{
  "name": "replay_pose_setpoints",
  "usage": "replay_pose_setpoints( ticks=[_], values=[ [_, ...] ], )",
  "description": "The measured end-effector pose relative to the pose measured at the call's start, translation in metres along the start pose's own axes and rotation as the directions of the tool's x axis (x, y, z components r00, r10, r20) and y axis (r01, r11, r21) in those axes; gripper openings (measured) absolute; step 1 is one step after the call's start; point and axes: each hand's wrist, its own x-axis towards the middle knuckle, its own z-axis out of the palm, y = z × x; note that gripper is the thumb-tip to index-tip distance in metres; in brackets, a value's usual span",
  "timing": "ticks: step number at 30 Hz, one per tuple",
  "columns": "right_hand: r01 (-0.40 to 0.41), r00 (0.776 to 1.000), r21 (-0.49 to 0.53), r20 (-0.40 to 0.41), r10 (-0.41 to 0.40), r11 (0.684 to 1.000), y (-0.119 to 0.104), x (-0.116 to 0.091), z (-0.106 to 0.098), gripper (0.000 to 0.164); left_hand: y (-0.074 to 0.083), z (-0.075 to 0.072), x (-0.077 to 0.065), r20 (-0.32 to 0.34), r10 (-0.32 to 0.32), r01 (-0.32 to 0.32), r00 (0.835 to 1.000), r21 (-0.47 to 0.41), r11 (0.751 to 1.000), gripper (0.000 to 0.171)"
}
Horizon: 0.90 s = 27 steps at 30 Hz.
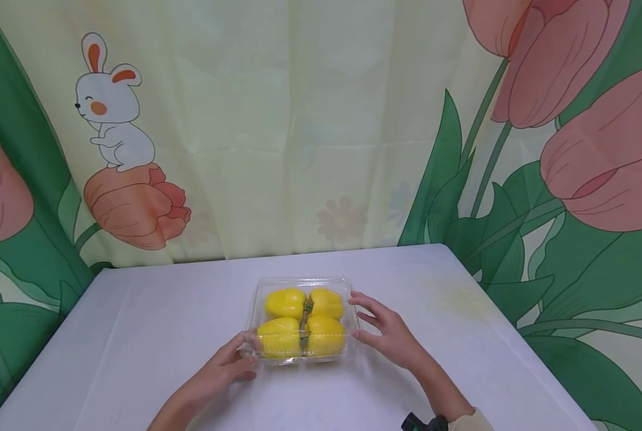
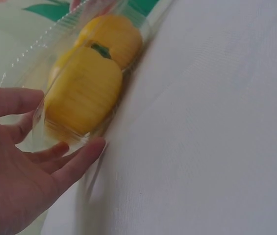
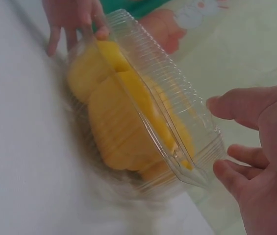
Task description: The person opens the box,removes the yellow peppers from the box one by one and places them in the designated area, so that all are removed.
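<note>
A clear plastic clamshell box (image 1: 301,361) sits on the white table with its lid over several yellow bell peppers (image 1: 281,336). Green stems show between the peppers. At the box's front left corner is my left hand (image 1: 229,360), its fingers loosely spread and touching the plastic wall. The left wrist view shows this hand (image 2: 28,166) with fingertips along the box's end. On the opposite side, my right hand (image 1: 388,332) has its fingertips at the right wall, loosely bent. In the right wrist view, that hand (image 3: 261,142) is spread beside the box's rim, not wrapped around it.
A white cloth covers the table (image 1: 154,335), whose back edge meets a hanging curtain (image 1: 299,149) printed with a rabbit and tulips. A black strap device (image 1: 424,422) is on the right wrist, next to a beige sleeve (image 1: 471,421).
</note>
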Motion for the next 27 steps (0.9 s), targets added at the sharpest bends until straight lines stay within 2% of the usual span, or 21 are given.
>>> replay_pose_setpoints(
  ticks=[4, 7, 12, 15, 21, 27],
  values=[
    [0.005, 1.000, -0.006, -0.004, -0.005, 1.000, -0.0006, -0.0001, -0.0011, 0.051, -0.0013, -0.0021, -0.0009, -0.012, 0.039, -0.039, 0.999, -0.009, 0.999, 0.032],
    [0.006, 1.000, -0.012, -0.010, -0.006, 1.000, -0.0019, -0.0001, -0.0020, 0.051, -0.0030, -0.0027, -0.0008, -0.050, 0.043, -0.043, 0.998, -0.007, 0.999, 0.033],
    [0.007, 1.000, -0.013, -0.027, -0.008, 1.000, -0.0037, -0.0008, -0.0033, 0.051, -0.0051, -0.0028, 0.0016, -0.138, 0.014, -0.017, 0.990, -0.024, 1.000, 0.037],
    [0.004, 0.999, -0.010, -0.037, -0.005, 1.000, -0.0036, -0.0012, -0.0037, 0.051, -0.0057, -0.0032, 0.0027, -0.166, 0.007, -0.015, 0.986, -0.048, 0.999, 0.046],
    [-0.015, 0.997, -0.020, -0.070, 0.013, 1.000, -0.0028, -0.0029, -0.0042, 0.053, -0.0059, -0.0053, 0.0041, -0.152, 0.038, -0.045, 0.988, -0.043, 0.998, 0.067],
    [-0.012, 0.996, -0.007, -0.087, 0.011, 1.000, -0.0042, -0.0040, -0.0054, 0.055, -0.0045, -0.0050, 0.0070, -0.144, -0.037, 0.028, 0.989, -0.066, 0.997, 0.080]
  ],
)
